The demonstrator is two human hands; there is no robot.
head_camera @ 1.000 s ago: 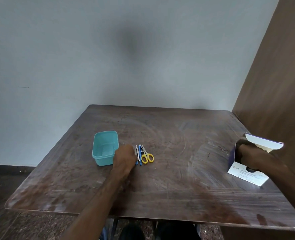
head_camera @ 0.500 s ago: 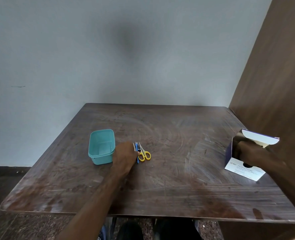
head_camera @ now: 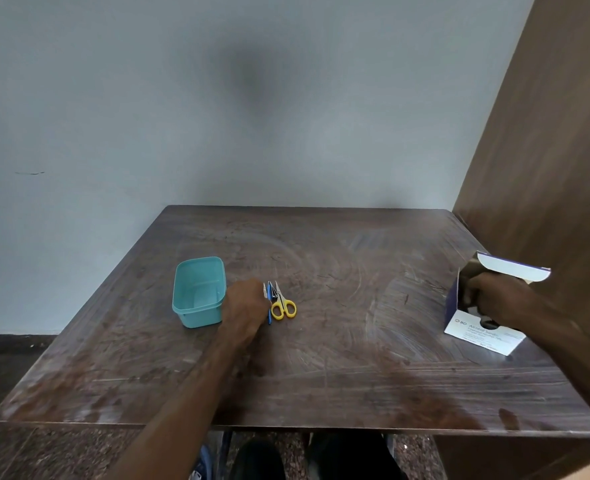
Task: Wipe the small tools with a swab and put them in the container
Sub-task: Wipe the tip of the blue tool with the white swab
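Teal container point(head_camera: 199, 292) is sitting open and empty, left of middle on the table. Just right of it, yellow-handled scissors point(head_camera: 283, 304), a blue tool point(head_camera: 269, 296) and something silvery point(head_camera: 265, 290) are lying side by side, tips pointing far.

The head camera is looking forward and down over the whole table point(head_camera: 321, 358), facing the wall point(head_camera: 217, 98) behind.

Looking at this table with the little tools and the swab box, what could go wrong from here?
The swab box sits near the table's right edge, with the right hand reaching in; a tug might drag it off. The left hand is at tightly bunched tools, so lifting one could scatter the yellow scissors. That hand also sits beside the teal container and could nudge it.
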